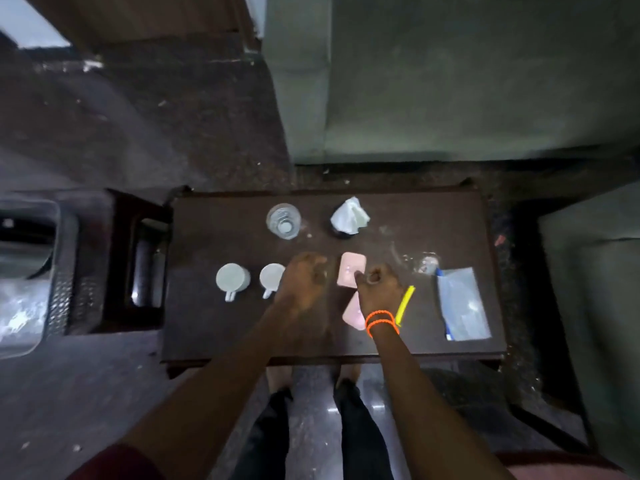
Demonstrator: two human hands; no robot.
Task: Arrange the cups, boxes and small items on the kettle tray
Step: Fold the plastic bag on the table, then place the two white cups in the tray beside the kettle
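Two white cups (232, 279) (271, 276) stand handle-down on the left of the dark wooden tray (214, 327). My left hand (304, 278) hovers blurred just right of the second cup, fingers curled downward; any hold is hidden. A pink box (350, 270) lies at the tray's middle. My right hand (377, 285), with orange bands on the wrist, has its curled thumb and finger at that box's near right corner. A second pink box (353, 315) lies partly under my right wrist. A yellow stick (405, 304) lies right of the hand.
At the tray's back stand a clear glass (284, 220) and a dark holder with crumpled white tissue (349, 216). A clear wrapper (427, 263) and a bluish plastic bag (462, 304) lie at the right. A grey sofa (450, 81) is beyond; a bin (31, 271) sits left.
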